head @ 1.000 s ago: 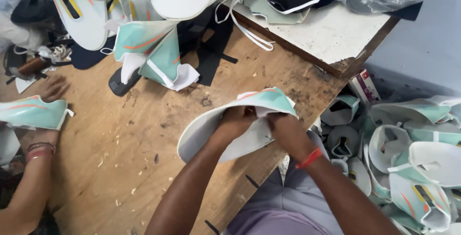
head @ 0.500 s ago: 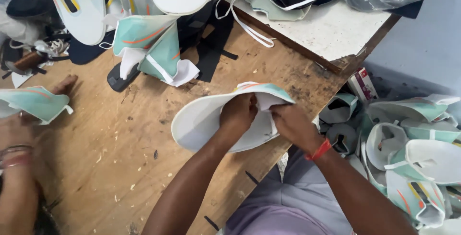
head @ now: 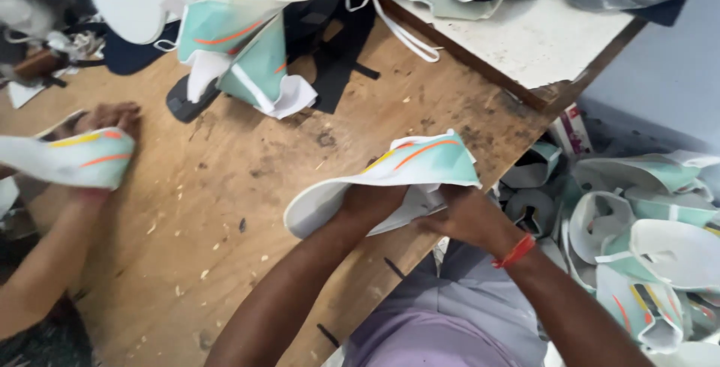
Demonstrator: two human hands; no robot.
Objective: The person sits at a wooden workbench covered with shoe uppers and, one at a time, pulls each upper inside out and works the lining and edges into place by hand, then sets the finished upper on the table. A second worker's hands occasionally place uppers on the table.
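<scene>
Shoe upper [head: 409, 168], mint and white, sits pinched between our left hand [head: 373, 203] and right hand [head: 466, 217], each grip closed on its underside, raised off the tabletop [head: 247, 209] at twelve o'clock so the lining faces us.

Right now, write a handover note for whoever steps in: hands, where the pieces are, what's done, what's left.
Left hand and right hand: both grip one mint-and-white shoe upper, held just above the wooden table.
Another person's hand at the far left holds a similar upper.
A heap of uppers lies to the right below the table edge, more pieces sit at the table's far side.
Done and left: the pictures don't show which heap is finished.
</scene>
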